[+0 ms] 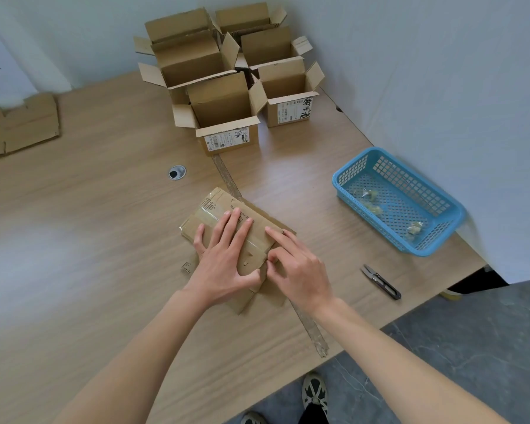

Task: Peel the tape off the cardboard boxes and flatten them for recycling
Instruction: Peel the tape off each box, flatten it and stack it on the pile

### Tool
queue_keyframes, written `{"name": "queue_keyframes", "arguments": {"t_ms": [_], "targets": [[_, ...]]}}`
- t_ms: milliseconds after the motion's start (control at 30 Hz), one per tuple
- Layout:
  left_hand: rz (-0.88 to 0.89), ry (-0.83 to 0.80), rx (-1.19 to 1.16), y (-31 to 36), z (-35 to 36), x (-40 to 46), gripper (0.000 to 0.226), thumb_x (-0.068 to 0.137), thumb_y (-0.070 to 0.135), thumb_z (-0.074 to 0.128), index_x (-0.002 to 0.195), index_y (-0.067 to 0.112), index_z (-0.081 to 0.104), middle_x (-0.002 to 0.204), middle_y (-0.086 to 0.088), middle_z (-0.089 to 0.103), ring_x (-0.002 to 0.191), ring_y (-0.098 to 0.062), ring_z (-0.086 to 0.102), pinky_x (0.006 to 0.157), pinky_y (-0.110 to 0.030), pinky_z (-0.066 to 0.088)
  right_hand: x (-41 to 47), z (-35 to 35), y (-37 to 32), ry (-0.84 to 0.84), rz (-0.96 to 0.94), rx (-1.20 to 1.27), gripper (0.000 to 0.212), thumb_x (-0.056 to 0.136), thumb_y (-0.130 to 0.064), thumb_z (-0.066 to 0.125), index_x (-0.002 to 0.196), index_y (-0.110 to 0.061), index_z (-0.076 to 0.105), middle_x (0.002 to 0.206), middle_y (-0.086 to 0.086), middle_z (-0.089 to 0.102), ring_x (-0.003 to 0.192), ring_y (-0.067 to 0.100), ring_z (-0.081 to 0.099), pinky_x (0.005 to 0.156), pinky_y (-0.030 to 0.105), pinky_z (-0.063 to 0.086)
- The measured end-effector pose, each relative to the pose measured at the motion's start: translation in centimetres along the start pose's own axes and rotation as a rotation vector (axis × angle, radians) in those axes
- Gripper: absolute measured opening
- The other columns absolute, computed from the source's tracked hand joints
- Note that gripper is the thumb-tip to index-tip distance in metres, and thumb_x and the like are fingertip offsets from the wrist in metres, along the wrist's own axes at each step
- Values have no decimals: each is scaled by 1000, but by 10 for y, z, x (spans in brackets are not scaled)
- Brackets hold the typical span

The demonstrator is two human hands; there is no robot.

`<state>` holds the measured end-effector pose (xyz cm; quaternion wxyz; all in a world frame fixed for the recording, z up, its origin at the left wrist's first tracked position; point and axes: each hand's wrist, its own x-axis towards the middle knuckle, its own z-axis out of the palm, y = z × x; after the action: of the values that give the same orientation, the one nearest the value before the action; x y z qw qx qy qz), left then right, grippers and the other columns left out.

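Head view: flattened box [227,218] lay mid-table [104,209], prob. light, stiff but bendy at creases; clear tape strip [254,243] looked thin and clingy, best picked at its near end. Left hand [224,255] pressed flat, fingers straight. Right hand [297,264] pinched at tape edge w/ thumb, index out.

Left hand [224,258] lies flat with fingers spread; right hand [297,267] points its forefinger, thumb seemingly pinching.

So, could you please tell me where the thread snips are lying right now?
In the head view the thread snips lie on the table to the person's right, beyond the right hand and just in front of the blue basket, near the table edge.
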<state>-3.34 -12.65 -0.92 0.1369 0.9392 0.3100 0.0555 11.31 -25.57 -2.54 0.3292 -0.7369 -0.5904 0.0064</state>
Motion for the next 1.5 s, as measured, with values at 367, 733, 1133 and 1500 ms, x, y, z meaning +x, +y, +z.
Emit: {"name": "queue_keyframes", "arguments": {"t_ms": [367, 733, 1133, 1500], "targets": [[-6, -17, 5, 2, -1, -1, 100, 73, 69, 46, 161, 26, 22, 171, 4, 1, 155, -10, -10, 120, -54, -12, 16, -23, 23, -42, -79, 140, 10, 85, -13, 74, 94, -12, 69, 135, -2, 65, 109, 15, 69, 77, 37, 60], [-3, -42, -5, 1, -3, -1, 102, 73, 70, 44, 161, 27, 18, 171, 5, -4, 155, -9, -14, 120, -57, -11, 20, -20, 24, -70, -60, 154, 8, 88, -14, 77, 92, -11, 70, 134, -3, 65, 130, 18, 58, 85, 44, 59], [86, -117, -112, -27, -16, 4, 106, 68, 62, 67, 160, 38, 20, 169, 18, -1, 153, -1, -13, 121, -55, -11, 39, -43, 28, -452, -244, 42, 51, 74, -46, 83, 109, -19, 58, 140, -7, 53, 116, 11, 57, 82, 28, 54], [86, -150, -102, -27, -18, 5, 107, 69, 59, 70, 160, 36, 19, 168, 20, -2, 153, -1, -15, 121, -54, -13, 55, -35, 6, -304, -3, 356, 18, 93, -18, 71, 88, -27, 56, 94, -7, 76, 90, 12, 74, 75, 41, 60]]}}
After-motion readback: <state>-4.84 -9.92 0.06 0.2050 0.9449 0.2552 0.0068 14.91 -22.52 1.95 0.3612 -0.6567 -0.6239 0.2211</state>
